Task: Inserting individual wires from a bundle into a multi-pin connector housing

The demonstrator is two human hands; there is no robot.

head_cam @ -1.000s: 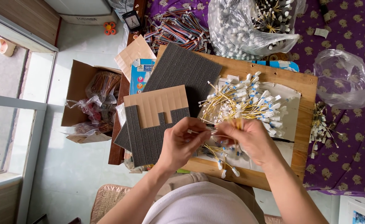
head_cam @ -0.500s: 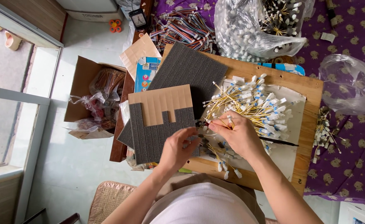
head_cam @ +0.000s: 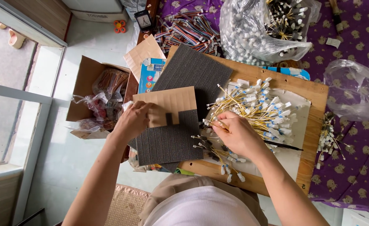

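Head view: right hand [head_cam: 239, 136] fingers [head_cam: 218, 122] pinch yellow wires [head_cam: 251, 106].

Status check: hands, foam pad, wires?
Left hand flat on cardboard over foam pad. Right hand pinching yellow wires. Nothing in the way.

You have a single head-worn view looking almost straight down from above your own chest, close over the wooden board [head_cam: 243, 75] and both hands, left hand [head_cam: 133, 121] and right hand [head_cam: 236, 134], with floor at frame left and purple cloth [head_cam: 356, 167] right.
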